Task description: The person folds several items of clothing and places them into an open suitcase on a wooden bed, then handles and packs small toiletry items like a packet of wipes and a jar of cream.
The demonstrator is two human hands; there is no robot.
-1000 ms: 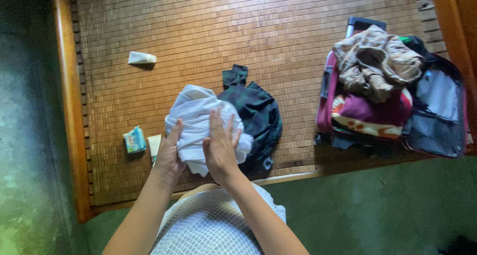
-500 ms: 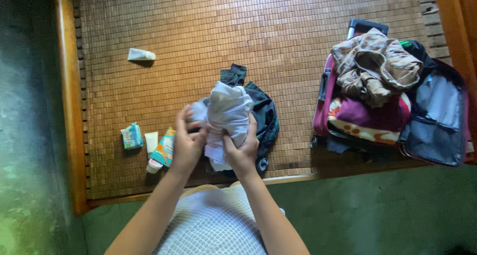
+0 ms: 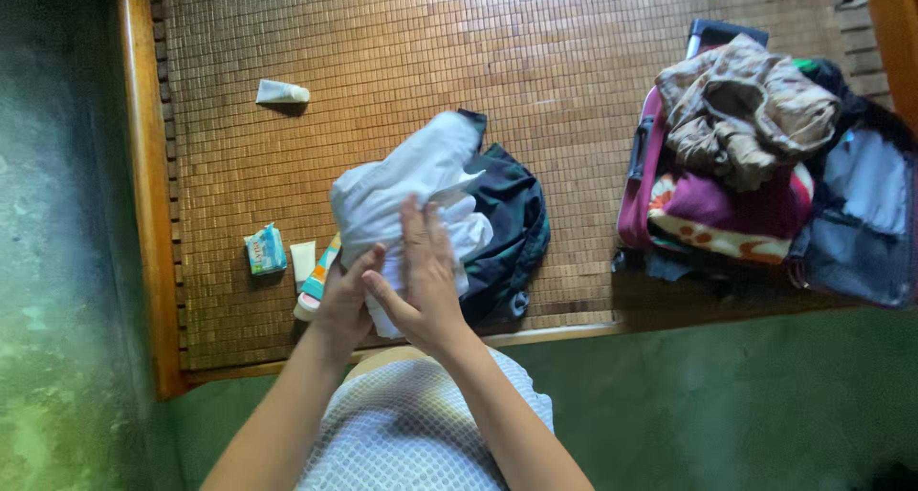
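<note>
Both my hands are on the white garment [image 3: 406, 180], a bunched bundle of cloth lying at the near edge of the woven mat [image 3: 535, 51]. My right hand [image 3: 421, 285] lies flat on top of it, fingers [image 3: 421, 238] stretched out long and close together, pressing down on the cloth rather than gripping it. My left hand [image 3: 344, 305] comes in from below and to the left, fingers curled against the lower edge of the bundle; they look closed on a fold, though my right hand covers part of that, so I cannot tell for sure.

Just beyond my right fingertips the white cloth rises into a rounded hump. Under it, to the right of my right fingers, a dark bag [image 3: 512, 228] pokes out, touching the garment.

Left of my left fingers, just beside them, a striped tube [image 3: 314, 285] sticks out from under the cloth, with a small white tube [image 3: 302, 260] and a little green packet [image 3: 265, 249] next to it. Farther out beyond them, well apart, lies another white tube [image 3: 282, 92].

Far to the right of my fingers sits an open pink suitcase [image 3: 639, 180] heaped with clothes [image 3: 746, 109].
</note>
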